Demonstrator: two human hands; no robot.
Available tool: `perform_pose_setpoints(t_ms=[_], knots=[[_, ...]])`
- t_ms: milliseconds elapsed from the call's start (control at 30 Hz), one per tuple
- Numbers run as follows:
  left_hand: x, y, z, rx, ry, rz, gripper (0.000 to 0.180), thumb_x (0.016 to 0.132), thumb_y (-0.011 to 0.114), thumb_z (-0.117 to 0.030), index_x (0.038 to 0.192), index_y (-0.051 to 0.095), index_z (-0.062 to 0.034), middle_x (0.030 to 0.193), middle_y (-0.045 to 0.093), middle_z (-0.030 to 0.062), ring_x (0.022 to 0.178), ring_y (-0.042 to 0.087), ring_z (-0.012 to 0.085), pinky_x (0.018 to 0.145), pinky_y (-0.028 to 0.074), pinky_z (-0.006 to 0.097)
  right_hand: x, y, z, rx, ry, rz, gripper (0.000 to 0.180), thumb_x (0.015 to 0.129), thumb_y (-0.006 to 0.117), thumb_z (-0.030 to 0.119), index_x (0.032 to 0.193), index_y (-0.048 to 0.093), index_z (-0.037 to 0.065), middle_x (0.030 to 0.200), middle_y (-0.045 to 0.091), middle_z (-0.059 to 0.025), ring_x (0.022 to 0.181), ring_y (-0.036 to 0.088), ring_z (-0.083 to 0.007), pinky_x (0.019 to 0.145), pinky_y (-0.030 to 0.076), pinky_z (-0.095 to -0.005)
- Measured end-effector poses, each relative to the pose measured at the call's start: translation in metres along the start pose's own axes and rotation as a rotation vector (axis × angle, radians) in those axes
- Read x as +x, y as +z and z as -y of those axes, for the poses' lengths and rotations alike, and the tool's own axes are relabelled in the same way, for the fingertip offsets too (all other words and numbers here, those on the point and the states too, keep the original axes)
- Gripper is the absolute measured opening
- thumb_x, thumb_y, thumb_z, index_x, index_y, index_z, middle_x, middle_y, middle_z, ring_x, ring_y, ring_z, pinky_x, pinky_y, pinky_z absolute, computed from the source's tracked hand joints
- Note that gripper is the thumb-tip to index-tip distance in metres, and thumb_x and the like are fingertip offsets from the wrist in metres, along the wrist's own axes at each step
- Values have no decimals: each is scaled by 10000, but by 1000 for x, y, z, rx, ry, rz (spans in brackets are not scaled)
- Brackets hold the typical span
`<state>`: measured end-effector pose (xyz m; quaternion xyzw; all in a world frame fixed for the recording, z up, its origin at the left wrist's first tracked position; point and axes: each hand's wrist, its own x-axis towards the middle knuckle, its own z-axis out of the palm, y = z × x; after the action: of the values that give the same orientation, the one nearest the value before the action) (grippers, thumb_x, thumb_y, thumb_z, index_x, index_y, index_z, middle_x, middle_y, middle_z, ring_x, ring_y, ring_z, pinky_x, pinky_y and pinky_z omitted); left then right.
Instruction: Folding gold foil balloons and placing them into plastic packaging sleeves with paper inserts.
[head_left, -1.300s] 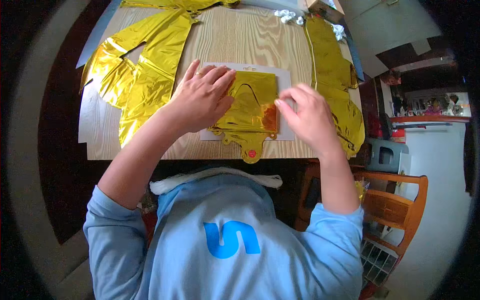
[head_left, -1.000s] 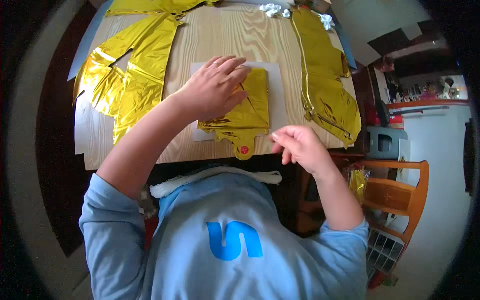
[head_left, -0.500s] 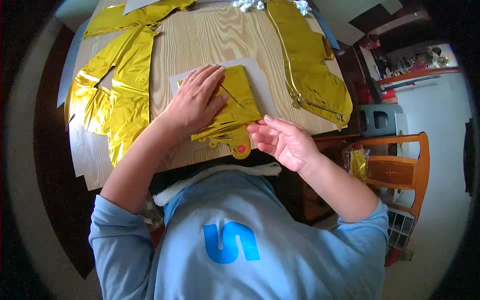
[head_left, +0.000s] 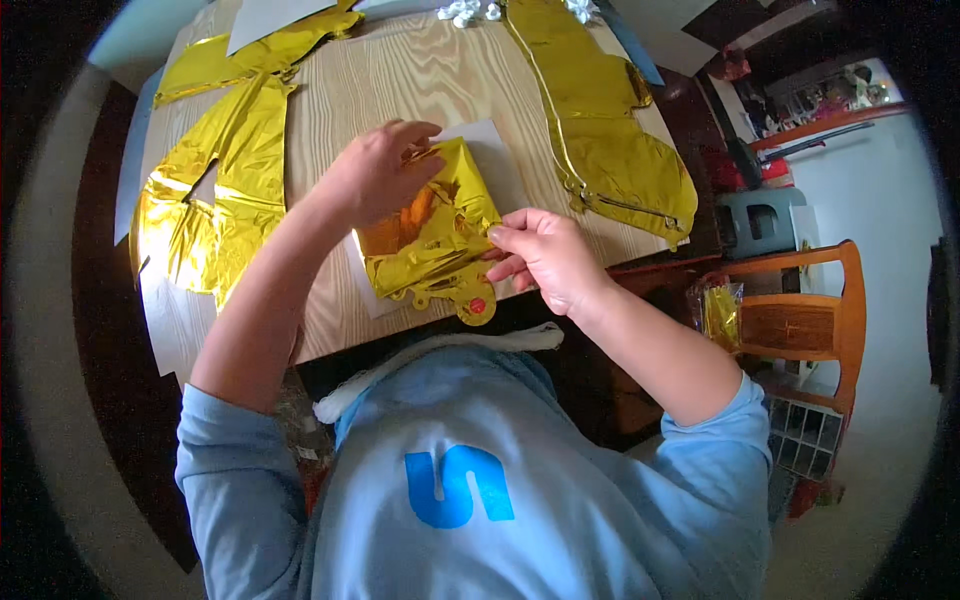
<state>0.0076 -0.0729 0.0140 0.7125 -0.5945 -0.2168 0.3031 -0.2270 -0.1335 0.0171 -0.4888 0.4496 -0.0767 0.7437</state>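
Note:
A folded gold foil balloon (head_left: pixel 440 225) lies on a pale sheet of card (head_left: pixel 482 140) near the table's front edge. Rounded tabs stick out along its near side, one with a red dot (head_left: pixel 477 306). My left hand (head_left: pixel 380 170) is over the balloon's far left part, fingers bent and apart, and the foil mirrors it. With thumb and fingers, my right hand (head_left: pixel 540 255) pinches the balloon's right edge. Crinkles run across the foil between the hands.
Flat gold foil balloons (head_left: pixel 235 170) cover the table's left side. Another gold foil balloon (head_left: pixel 610 130) with a white cord lies at the right. White crumpled bits (head_left: pixel 460 13) sit at the far edge. Right of the table stands a wooden chair (head_left: pixel 795 325) with a clear packet (head_left: pixel 718 312).
My left hand has lifted off the foil, where it lay flat. My right hand has moved slightly left and closed on the balloon's edge. The foil's surface has become more crinkled.

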Motion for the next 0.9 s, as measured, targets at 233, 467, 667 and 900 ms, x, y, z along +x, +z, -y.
perform_pose_setpoints(t_ms=[233,467,667,900], knots=[[49,0,18,71,-24,231,332,901,696,-272,1099,672,-6,952,723,155,887,692,202,774,563,335,0,-2,-1,20,49,44,179,952,612,143,1066,594,6,920,695,-86,626,699,-168,433,445,-231],[55,-2,4,-48,-99,317,303,871,723,-211,1055,679,25,927,724,133,860,681,185,782,558,339,7,-6,-4,-22,6,41,182,960,602,143,1062,603,-8,915,697,-97,613,698,-176,414,427,-241],[55,-8,1,-80,-89,402,327,895,691,-249,1083,701,18,906,732,105,816,660,160,770,529,311,1,-5,-6,-4,-67,41,143,953,614,127,1016,617,-1,869,683,-78,585,678,-156,406,419,-247],[52,-12,-7,-144,-152,472,324,951,635,-287,1013,699,24,836,695,42,749,603,107,718,501,284,-4,-3,-3,43,-80,33,121,940,632,113,994,624,5,835,677,-68,558,635,-130,450,508,-250]])
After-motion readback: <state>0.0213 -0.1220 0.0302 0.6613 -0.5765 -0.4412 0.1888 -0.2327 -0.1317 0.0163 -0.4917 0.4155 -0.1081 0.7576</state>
